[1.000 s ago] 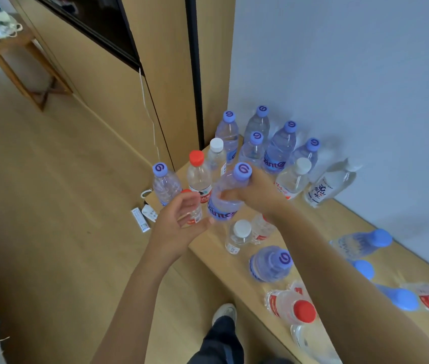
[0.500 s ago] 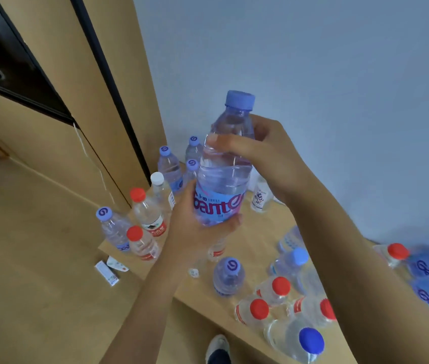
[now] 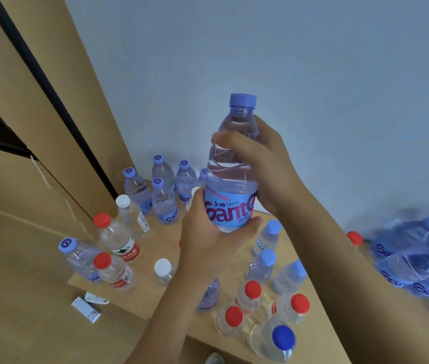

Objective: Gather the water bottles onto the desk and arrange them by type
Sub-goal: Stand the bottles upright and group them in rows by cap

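Note:
Both hands hold one upright water bottle (image 3: 231,185) with a lilac cap and a blue label, lifted above the wooden desk (image 3: 166,240). My left hand (image 3: 208,237) grips its base and label. My right hand (image 3: 263,166) wraps round its upper body from the right. Behind it, by the wall corner, stands a group of lilac-capped bottles (image 3: 160,190). Red-capped bottles (image 3: 119,240) and one lilac-capped bottle (image 3: 77,256) stand at the desk's left end. White-capped bottles (image 3: 129,214) stand among them.
Below my arms stand red-capped bottles (image 3: 247,295), pale-blue-capped bottles (image 3: 265,237) and a dark-blue-capped bottle (image 3: 276,340). A blurred heap of lilac-capped bottles (image 3: 418,258) lies at the right. Small white boxes (image 3: 86,308) lie on the floor by the desk's left end. A wooden cabinet stands at the left.
The bottle has gone from desk level up to chest height, now held upright in both hands. My left hand let go of a red-capped bottle and took the lifted bottle's base. The view swung right.

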`<action>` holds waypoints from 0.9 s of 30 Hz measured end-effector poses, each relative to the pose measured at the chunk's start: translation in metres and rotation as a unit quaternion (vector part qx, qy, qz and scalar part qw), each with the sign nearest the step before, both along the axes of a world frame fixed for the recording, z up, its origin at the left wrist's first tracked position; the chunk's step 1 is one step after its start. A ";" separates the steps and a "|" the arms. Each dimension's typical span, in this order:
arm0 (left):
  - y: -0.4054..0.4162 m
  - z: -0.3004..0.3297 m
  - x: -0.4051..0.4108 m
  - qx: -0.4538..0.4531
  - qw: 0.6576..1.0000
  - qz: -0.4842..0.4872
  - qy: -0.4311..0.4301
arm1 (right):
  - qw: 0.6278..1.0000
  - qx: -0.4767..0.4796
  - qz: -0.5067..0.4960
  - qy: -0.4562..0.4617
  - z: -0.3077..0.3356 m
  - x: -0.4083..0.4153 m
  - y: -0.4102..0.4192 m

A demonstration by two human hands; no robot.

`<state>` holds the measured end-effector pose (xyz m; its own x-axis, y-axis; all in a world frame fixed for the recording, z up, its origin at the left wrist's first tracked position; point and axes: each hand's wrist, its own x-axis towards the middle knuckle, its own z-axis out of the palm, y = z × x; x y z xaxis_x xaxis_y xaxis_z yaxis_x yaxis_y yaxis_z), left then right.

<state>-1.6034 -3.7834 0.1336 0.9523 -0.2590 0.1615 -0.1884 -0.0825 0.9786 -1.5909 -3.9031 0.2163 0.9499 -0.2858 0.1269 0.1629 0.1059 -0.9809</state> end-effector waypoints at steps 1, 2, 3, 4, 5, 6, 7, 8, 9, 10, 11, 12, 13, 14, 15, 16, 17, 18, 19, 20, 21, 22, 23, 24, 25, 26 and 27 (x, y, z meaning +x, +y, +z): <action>-0.001 0.001 -0.001 0.004 1.000 -0.005 -0.001 | 1.000 0.001 0.007 -0.004 -0.001 -0.001 -0.002; -0.003 0.002 -0.002 0.003 1.000 -0.012 0.000 | 1.000 -0.003 0.012 -0.006 0.000 -0.002 -0.005; -0.004 0.003 -0.002 0.002 1.000 -0.020 0.001 | 1.000 -0.010 0.017 -0.007 0.000 -0.003 -0.006; -0.005 0.004 -0.003 -0.001 1.000 -0.027 0.003 | 1.000 -0.018 0.023 -0.006 0.001 -0.004 -0.009; -0.005 0.005 -0.002 -0.008 0.999 -0.035 0.006 | 0.999 -0.024 0.032 -0.005 0.002 -0.005 -0.011; -0.004 0.006 -0.002 -0.017 0.999 -0.047 0.012 | 0.999 -0.026 0.045 -0.002 0.004 -0.005 -0.015; -0.004 0.007 -0.001 -0.025 0.998 -0.061 0.021 | 0.998 -0.025 0.061 -0.001 0.005 -0.007 -0.018; -0.003 0.009 0.000 -0.031 0.996 -0.078 0.029 | 0.997 -0.021 0.078 0.000 0.007 -0.008 -0.022; -0.002 0.010 0.000 -0.035 0.994 -0.096 0.036 | 0.995 -0.012 0.095 0.000 0.008 -0.009 -0.026; -0.002 0.012 0.000 -0.035 0.992 -0.116 0.043 | 0.994 0.003 0.111 -0.001 0.009 -0.009 -0.028; -0.002 0.013 0.000 -0.034 0.989 -0.134 0.048 | 0.992 0.018 0.124 -0.002 0.010 -0.010 -0.031; -0.002 0.014 -0.001 -0.033 0.987 -0.150 0.051 | 0.990 0.029 0.135 -0.004 0.011 -0.010 -0.032; -0.002 0.015 -0.001 -0.033 0.985 -0.161 0.054 | 0.989 0.037 0.143 -0.007 0.012 -0.010 -0.033; -0.002 0.016 -0.002 -0.032 0.983 -0.171 0.058 | 0.988 0.044 0.149 -0.011 0.012 -0.010 -0.035; -0.003 0.017 -0.002 -0.030 0.981 -0.180 0.060 | 0.986 0.054 0.155 -0.017 0.013 -0.010 -0.036; -0.003 0.018 -0.003 -0.027 0.980 -0.188 0.061 | 0.985 0.066 0.160 -0.022 0.013 -0.011 -0.037; -0.004 0.019 -0.003 -0.024 0.979 -0.194 0.061 | 0.983 0.077 0.164 -0.027 0.012 -0.011 -0.038; -0.004 0.020 -0.003 -0.022 0.978 -0.200 0.059 | 0.983 0.083 0.163 -0.030 0.012 -0.012 -0.039; -0.005 0.020 -0.003 -0.021 0.977 -0.203 0.056 | 0.984 0.084 0.155 -0.031 0.012 -0.012 -0.039; -0.006 0.021 -0.004 -0.019 0.977 -0.205 0.055 | 0.987 0.079 0.138 -0.029 0.012 -0.013 -0.039; -0.008 0.021 -0.004 -0.019 0.977 -0.205 0.054 | 0.990 0.071 0.116 -0.028 0.013 -0.014 -0.039; -0.010 0.020 -0.005 -0.022 0.978 -0.202 0.055 | 0.993 0.064 0.093 -0.026 0.013 -0.015 -0.038; -0.012 0.020 -0.006 -0.026 0.979 -0.197 0.055 | 0.996 0.060 0.068 -0.026 0.014 -0.016 -0.038; -0.015 0.020 -0.007 -0.030 0.980 -0.189 0.054 | 0.997 0.053 0.040 -0.027 0.015 -0.017 -0.037; -0.019 0.019 -0.008 -0.034 0.982 -0.178 0.052 | 0.999 0.040 0.009 -0.030 0.016 -0.018 -0.037; -0.023 0.018 -0.010 -0.039 0.984 -0.168 0.050 | 0.999 0.024 -0.024 -0.031 0.016 -0.019 -0.035; -0.026 0.018 -0.012 -0.043 0.985 -0.158 0.049 | 0.998 0.010 -0.054 -0.030 0.016 -0.020 -0.034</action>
<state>-1.6157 -3.8094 0.1514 0.8388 -0.5337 0.1079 -0.0962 0.0497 0.9941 -1.6106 -3.9367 0.2320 0.9043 -0.3886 0.1767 0.2333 0.1034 -0.9669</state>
